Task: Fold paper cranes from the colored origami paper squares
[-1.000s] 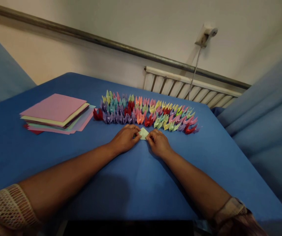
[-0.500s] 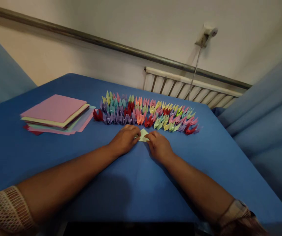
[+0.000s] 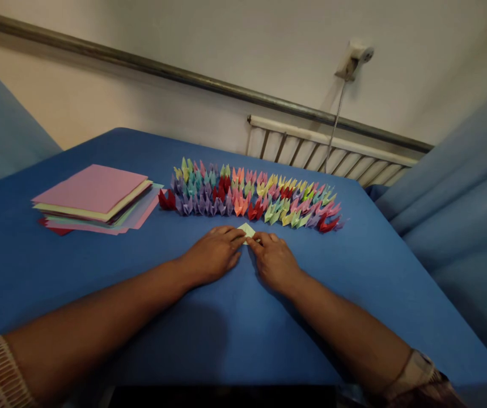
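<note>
A small pale green piece of folded paper [image 3: 246,229] lies on the blue table in front of me, its upper corner pointing away. My left hand [image 3: 213,255] rests flat beside it, fingers stretched to the right with the tips on the paper and the thumb off it. From the other side, my right hand [image 3: 275,258] has bent fingers closed on the paper's right edge. The fingertips of both hands nearly meet and cover its lower part. Just beyond stand several rows of folded paper cranes [image 3: 240,205] in many colours.
A stack of coloured paper sheets [image 3: 92,187], pink on top, lies to the left on the blue table [image 3: 234,328]. Behind the table are a wall rail [image 3: 209,84], a radiator [image 3: 311,139] and a socket with a cord [image 3: 351,59]. A blue curtain [image 3: 460,215] hangs at right.
My left hand has gone from pinching the paper's left edge to lying flatter, its fingertips across the paper. The right fingers have shifted slightly left over it.
</note>
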`<state>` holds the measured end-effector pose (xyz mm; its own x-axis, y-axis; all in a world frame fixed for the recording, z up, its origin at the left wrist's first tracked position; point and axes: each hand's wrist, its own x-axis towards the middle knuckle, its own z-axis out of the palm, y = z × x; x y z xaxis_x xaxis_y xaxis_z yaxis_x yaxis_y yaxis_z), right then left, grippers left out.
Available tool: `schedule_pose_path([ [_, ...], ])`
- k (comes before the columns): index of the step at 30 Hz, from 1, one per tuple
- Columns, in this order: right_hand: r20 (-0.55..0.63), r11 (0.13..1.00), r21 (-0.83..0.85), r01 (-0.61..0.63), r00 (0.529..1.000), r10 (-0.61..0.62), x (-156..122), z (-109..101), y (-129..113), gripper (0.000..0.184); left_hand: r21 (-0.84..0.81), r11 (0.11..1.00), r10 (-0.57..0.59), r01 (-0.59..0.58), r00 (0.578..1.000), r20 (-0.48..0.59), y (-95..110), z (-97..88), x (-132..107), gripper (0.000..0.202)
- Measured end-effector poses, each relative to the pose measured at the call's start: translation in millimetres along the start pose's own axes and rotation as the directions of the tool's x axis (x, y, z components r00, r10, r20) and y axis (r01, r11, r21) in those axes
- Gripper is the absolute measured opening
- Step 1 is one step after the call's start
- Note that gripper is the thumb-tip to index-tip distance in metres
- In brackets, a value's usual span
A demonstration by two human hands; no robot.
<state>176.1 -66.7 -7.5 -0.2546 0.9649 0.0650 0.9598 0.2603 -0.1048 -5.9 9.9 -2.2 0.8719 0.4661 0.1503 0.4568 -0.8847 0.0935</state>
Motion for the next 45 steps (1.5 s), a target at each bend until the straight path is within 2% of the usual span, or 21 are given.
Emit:
schedule_pose_path([
  [4,-0.012,1.0,-0.013,0.006,1.0,-0.007,1.7,0.4,0.3,0.048,0.009,1.0,-0.003,0.003,1.0,0.025,0.8,1.5,3.3,0.044],
  [11,-0.023,1.0,-0.018,0.007,1.0,-0.007,1.1,-1.5,2.3,0.039,0.025,0.999,0.047,-0.049,0.997,0.069,-6.7,-9.3,-2.8,0.034],
  [16,-0.03,1.0,-0.001,0.014,0.999,-0.014,1.3,-1.1,2.6,0.038,-0.009,1.0,0.022,-0.021,0.999,0.044,-5.1,-3.2,-0.6,0.042],
  [21,-0.069,0.997,0.071,0.0,0.998,0.005,3.1,1.7,7.4,0.034,-0.031,0.999,0.03,-0.028,0.998,0.063,-7.5,-7.7,0.2,0.033],
  [25,-0.144,0.98,0.177,-0.088,0.983,0.115,7.0,6.8,12.9,0.032,-0.097,0.995,0.01,-0.002,0.996,0.087,-9.9,-15.5,-3.7,0.029],
  [30,-0.174,0.931,0.235,-0.28,0.93,0.323,16.9,12.9,10.2,0.045,-0.204,0.979,-0.011,0.018,0.999,0.035,-12.8,-11.6,0.0,0.028],
  [36,-0.142,0.905,0.287,-0.313,0.921,0.363,23.4,15.9,2.9,0.032,-0.275,0.961,-0.049,0.03,0.997,-0.062,-18.8,-2.0,8.9,0.022],
  [42,-0.17,0.898,0.277,-0.342,0.902,0.396,21.0,14.9,4.2,0.048,-0.272,0.962,-0.045,0.016,0.994,-0.102,-22.3,3.9,9.8,0.018],
  [45,-0.145,0.878,0.289,-0.381,0.889,0.434,23.0,12.2,5.3,0.045,-0.275,0.961,-0.036,0.004,0.993,-0.112,-23.9,6.4,10.5,0.016],
])
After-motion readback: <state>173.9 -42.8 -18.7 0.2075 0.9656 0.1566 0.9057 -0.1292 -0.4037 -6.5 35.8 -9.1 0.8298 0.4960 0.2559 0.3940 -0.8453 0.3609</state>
